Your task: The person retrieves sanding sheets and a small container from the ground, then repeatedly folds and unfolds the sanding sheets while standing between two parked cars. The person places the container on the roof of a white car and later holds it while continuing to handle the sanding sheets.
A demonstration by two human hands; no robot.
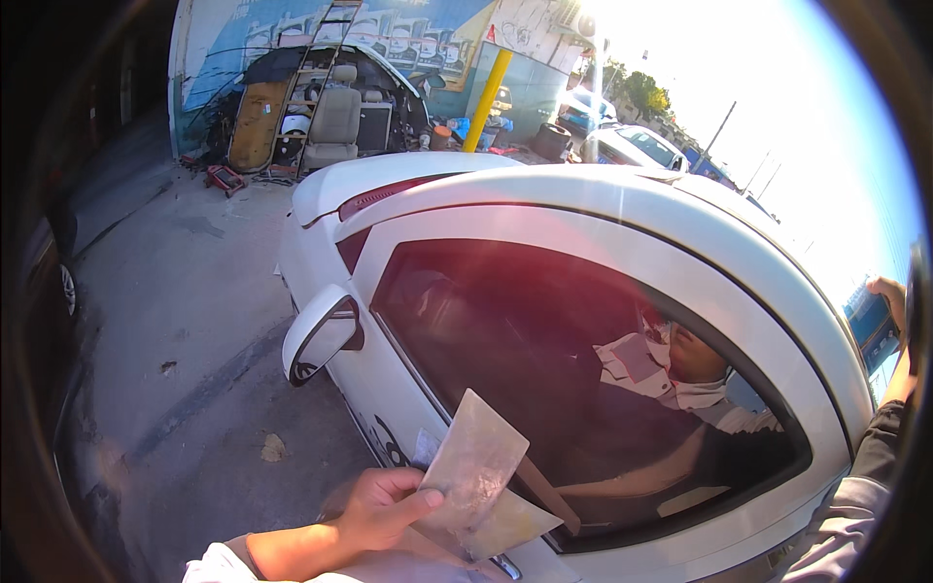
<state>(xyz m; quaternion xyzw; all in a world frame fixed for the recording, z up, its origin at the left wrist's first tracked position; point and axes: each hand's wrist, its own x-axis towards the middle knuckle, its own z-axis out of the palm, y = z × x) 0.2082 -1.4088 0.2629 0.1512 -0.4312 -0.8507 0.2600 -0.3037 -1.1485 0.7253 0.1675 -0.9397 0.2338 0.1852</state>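
My left hand (pixel 384 510) is closed on two thin, pale rectangular sheets (pixel 478 442), pinched between thumb and fingers. One sheet stands up over the other, and their surfaces look smudged; I cannot tell their material. They are held in front of a white car's door, just below its dark side window (pixel 544 369). At the far right, my right hand (pixel 887 294) is raised beside the car's roof (pixel 622 199). The picture's dark rim cuts that hand off, so what its fingers do is hidden. The window glass reflects a person in a light top.
A white side mirror (pixel 323 335) sticks out left of the window. Behind the car are a yellow post (pixel 488 100), a ladder (pixel 313 83), a loose car seat (pixel 335 121) and a red object (pixel 225 179) on the concrete. More white cars (pixel 637 146) are parked beyond.
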